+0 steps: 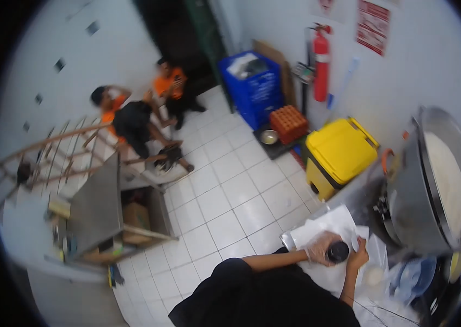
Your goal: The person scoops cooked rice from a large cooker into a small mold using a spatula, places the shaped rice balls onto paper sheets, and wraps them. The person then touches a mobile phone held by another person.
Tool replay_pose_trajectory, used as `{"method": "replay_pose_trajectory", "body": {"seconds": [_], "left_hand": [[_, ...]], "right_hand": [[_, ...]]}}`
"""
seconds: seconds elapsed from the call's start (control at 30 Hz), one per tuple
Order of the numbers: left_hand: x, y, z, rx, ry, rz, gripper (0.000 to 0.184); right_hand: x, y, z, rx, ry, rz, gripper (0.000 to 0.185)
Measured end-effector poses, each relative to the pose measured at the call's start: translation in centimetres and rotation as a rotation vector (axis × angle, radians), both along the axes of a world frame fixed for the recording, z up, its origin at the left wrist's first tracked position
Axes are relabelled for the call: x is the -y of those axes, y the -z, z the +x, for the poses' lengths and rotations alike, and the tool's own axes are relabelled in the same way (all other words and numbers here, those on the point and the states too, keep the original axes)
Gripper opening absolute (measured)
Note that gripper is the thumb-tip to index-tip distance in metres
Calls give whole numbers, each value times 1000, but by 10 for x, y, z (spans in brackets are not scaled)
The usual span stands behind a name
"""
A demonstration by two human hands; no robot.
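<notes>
My left hand (pixel 322 249), in a clear plastic glove, is wrapped round a black round-topped container (pixel 338 252). The container's sides are mostly hidden by the fingers. Close beside it, my right hand (pixel 358 255) is closed on a thin white piece (pixel 354 240), too blurred to name. White sheets (pixel 331 220) lie under and beyond both hands on the work surface. A small pale round thing (pixel 373 276) sits near my right wrist.
A big metal pot (pixel 405 201) with white contents stands right, near a clear blue tub (pixel 421 275). Beyond are a yellow bin (pixel 339 150), egg trays (pixel 288 124), a blue bin (pixel 252 90) and a fire extinguisher (pixel 322 68). Two people sit far left near a metal table (pixel 97 210).
</notes>
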State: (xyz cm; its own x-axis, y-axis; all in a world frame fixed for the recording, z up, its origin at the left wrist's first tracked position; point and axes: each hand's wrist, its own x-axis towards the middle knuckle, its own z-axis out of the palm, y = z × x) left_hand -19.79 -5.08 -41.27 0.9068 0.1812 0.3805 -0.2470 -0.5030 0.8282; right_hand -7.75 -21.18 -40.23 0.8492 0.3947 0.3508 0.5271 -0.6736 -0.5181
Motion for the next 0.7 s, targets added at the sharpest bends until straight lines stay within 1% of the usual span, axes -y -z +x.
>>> {"method": "replay_pose_trajectory", "body": {"seconds": [0.03,0.07,0.1,0.13,0.2,0.23,0.27,0.3,0.33,0.37,0.4,0.47,0.5,0.57,0.6,0.63,0.67,0.7], "left_hand": [[4,5,0,28,1,-187,94],[8,13,2,37,7,-377,97],[7,16,2,4,11,-406,100],[1,16,2,-31,18,-433,103],[0,27,2,-41,-99,-665,102],[-6,28,5,-64,-182,-713,97],[-15,26,9,-88,-275,-753,93],[-27,30,16,-100,-312,-739,85],[-40,32,23,-106,-356,-722,78],[-47,17,32,-92,-350,-868,77],[-51,-2,42,-78,-353,-1016,76],[-60,-33,65,-125,-329,-1130,72],[-62,-41,76,-145,-321,-1185,71],[-66,-45,98,-313,-198,-1210,72],[-64,-42,108,-392,-137,-1219,72],[-66,-17,121,-439,5,-1330,68],[-61,-6,128,-496,103,-1378,67],[-52,2,134,-556,202,-1420,66]], "right_hand": [[2,1,-4,-9,8,-24,43],[7,13,-2,97,-15,27,42],[4,-2,-10,99,26,25,42],[4,-2,-9,148,31,70,41],[9,4,-11,62,110,107,39],[7,-4,-13,18,143,135,33],[5,-20,-16,-159,186,126,29],[9,-21,-15,-282,216,74,31],[15,-17,-13,-364,194,114,33],[21,-15,-12,-441,163,158,34],[24,-18,-12,-444,174,114,36],[27,-23,-11,-450,178,24,38],[31,-23,-9,-456,136,22,38],[36,-23,-5,-460,45,19,39],[39,-26,-2,-542,35,34,43],[39,-32,0,-623,23,54,46],[39,-36,3,-702,10,79,50],[41,-37,8,-681,19,158,54]]}}
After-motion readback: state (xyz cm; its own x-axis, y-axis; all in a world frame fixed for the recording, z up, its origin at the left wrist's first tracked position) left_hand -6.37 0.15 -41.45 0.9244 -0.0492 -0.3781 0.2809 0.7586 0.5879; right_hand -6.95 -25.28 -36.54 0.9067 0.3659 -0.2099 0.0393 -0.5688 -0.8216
